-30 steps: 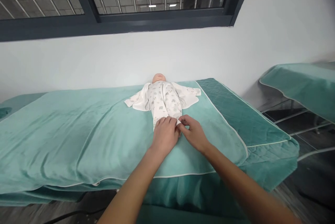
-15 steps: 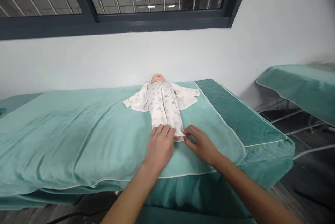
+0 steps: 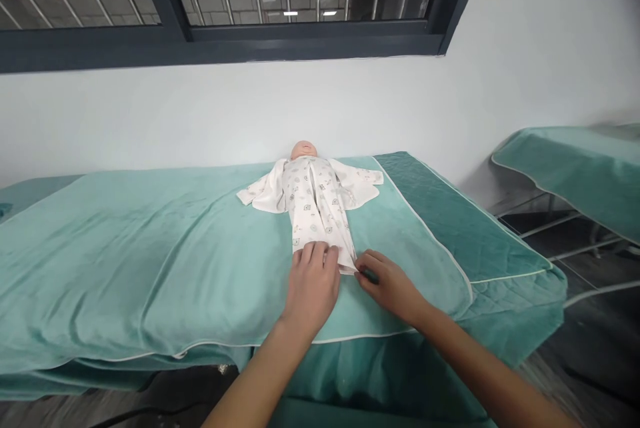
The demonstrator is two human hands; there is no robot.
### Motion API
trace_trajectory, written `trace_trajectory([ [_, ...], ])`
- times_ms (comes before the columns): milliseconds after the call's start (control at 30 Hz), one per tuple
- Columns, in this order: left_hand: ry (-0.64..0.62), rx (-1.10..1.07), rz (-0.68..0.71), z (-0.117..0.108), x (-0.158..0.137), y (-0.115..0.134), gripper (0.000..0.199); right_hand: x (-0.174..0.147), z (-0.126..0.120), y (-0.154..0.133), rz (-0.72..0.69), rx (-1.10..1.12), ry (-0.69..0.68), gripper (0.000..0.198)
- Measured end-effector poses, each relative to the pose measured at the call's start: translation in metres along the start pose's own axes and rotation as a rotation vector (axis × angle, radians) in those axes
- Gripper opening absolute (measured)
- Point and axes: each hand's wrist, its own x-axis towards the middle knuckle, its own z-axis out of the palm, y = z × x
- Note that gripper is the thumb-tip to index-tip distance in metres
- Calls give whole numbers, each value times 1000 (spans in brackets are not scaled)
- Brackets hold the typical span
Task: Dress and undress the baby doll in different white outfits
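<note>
Lengthwise, the doll [image 3: 303, 198] points headfirst at the wall [image 3: 240, 115].

The left hand [image 3: 313, 288] and right hand [image 3: 395, 288] are showing bare, and the left forearm [image 3: 257, 375] and right forearm [image 3: 480, 365] are likewise appearing uncovered down to the lower edge of view. Both forearms are narrowing smoothly into slim wrists [image 3: 294, 327]. The fingers [image 3: 316, 253] are looking slender, their nails proving too small to make out. The right forearm is looking blurred toward its lower end.
</note>
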Motion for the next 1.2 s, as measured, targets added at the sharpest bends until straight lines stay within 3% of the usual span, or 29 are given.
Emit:
trace_trajectory([
  [133,-2,-24,11,2,0,-3,22,3,-4,2,65,177,1,7],
  [267,149,-99,50,1,-4,-7,17,2,-8,-3,80,399,44,2],
  [400,277,-181,83,0,-9,-10,17,2,-10,-6,48,399,8,3],
  [567,246,-327,144,0,-17,-12,26,4,-15,3,66,382,-143,7],
  [667,325,-429,72,2,-17,-26,28,10,-21,17,98,422,-173,20],
  [767,407,-392,-110,15,-11,-58,25,23,-21,36,168,393,-31,30],
  [867,292,-239,-255,36,2,-97,29,45,-14,56,161,208,167,21],
  [967,134,-128,-271,54,20,-125,38,74,-3,72,27,-22,242,23],
  [1067,37,-80,-208,65,43,-140,39,105,5,84,-80,-184,219,36],
  [1200,-87,-90,-42,76,73,-149,37,137,10,88,-170,-273,92,35],
])
